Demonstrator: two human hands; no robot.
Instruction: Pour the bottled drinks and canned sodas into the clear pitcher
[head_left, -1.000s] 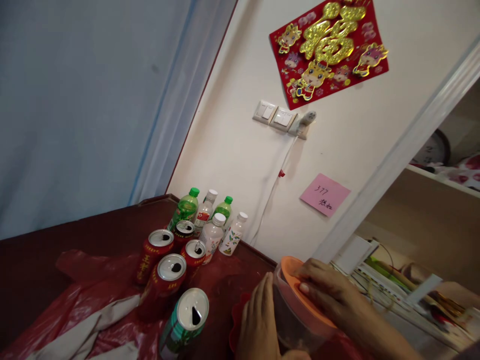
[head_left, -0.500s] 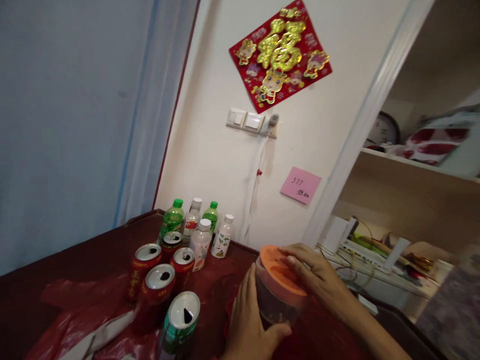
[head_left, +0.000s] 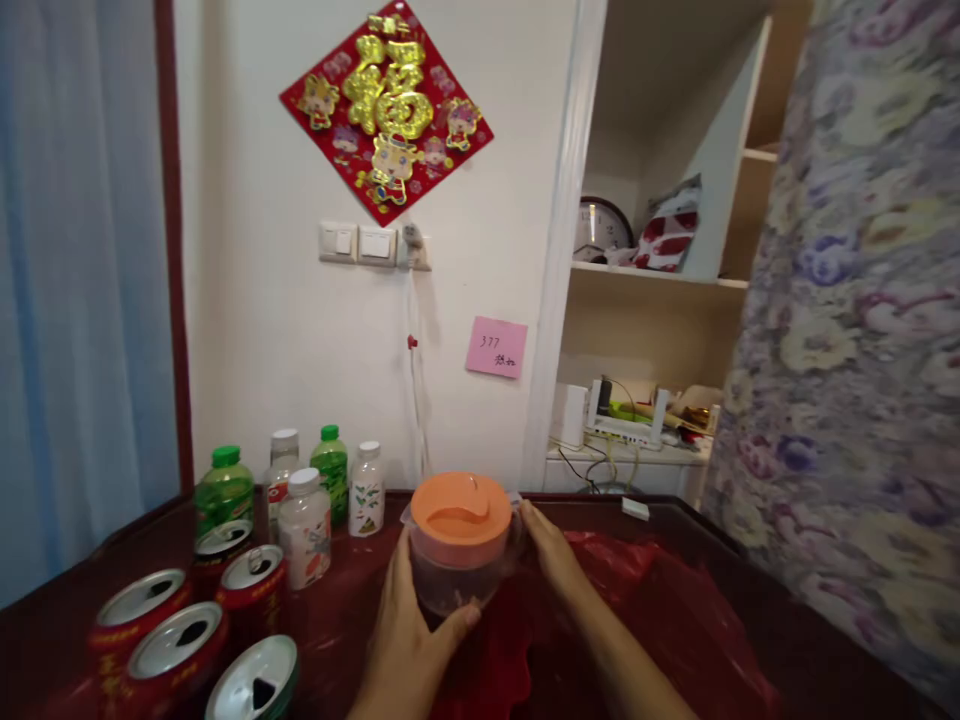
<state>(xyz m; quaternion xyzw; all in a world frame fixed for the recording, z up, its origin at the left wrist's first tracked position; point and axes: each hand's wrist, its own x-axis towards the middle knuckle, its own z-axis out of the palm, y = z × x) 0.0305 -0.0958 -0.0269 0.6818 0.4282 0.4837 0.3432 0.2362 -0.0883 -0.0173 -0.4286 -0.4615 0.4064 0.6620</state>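
Observation:
A clear plastic pitcher with an orange lid stands upright in front of me. My left hand is wrapped round its body from the left, thumb across the near side. On the opposite side, my right hand is closed at the pitcher's handle; its fingertips are partly hidden. The lid sits on the rim with no hand on it. Beneath the pitcher, a red piece with a wavy edge shows on the table.
Several opened drink cans crowd the left, with several capped bottles behind them. Red plastic film lies on the right of the dark table. A small white object is near the back edge, before shelves holding a router.
My right hand has moved off the lid to the pitcher's right side. The left hand still holds the body. The view has levelled and turned right.

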